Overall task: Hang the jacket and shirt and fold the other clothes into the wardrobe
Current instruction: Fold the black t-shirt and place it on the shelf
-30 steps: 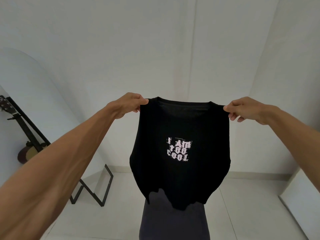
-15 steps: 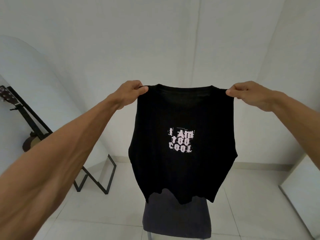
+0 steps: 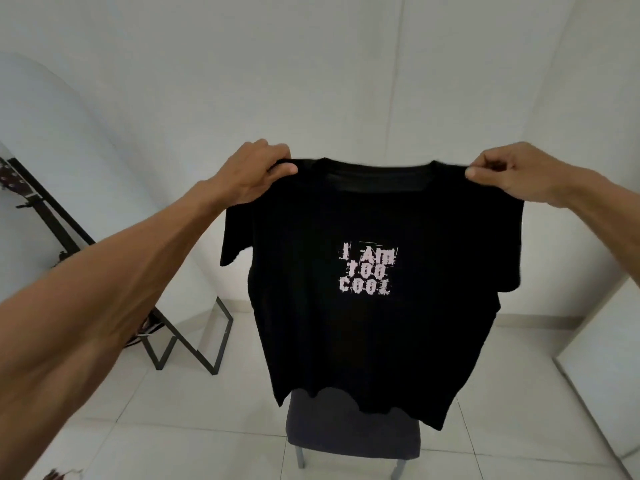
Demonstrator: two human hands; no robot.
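Against white walls and a tiled floor [image 3: 194, 427], you hold the black T-shirt [image 3: 367, 334] spread in the air above a grey chair [image 3: 353, 434], left hand [image 3: 256, 171] and right hand [image 3: 505, 174] each pinching a shoulder; unfolded, no wardrobe visible, so folding and stowing appear outstanding.

The black short-sleeved T-shirt [image 3: 374, 341] is covering the far part of the dark grey padded chair [image 3: 353, 431], whose metal legs are running off the bottom edge. The left hand [image 3: 252, 174] and right hand [image 3: 509, 174] are losing part of their fingers behind the shoulder fabric. The left edge is cutting the dark wooden guitar [image 3: 10, 178]. The left forearm [image 3: 121, 306] is masking part of the black metal floor stand [image 3: 221, 327]. A reddish-brown scrap [image 3: 55, 475] at the bottom edge is showing too little to identify.
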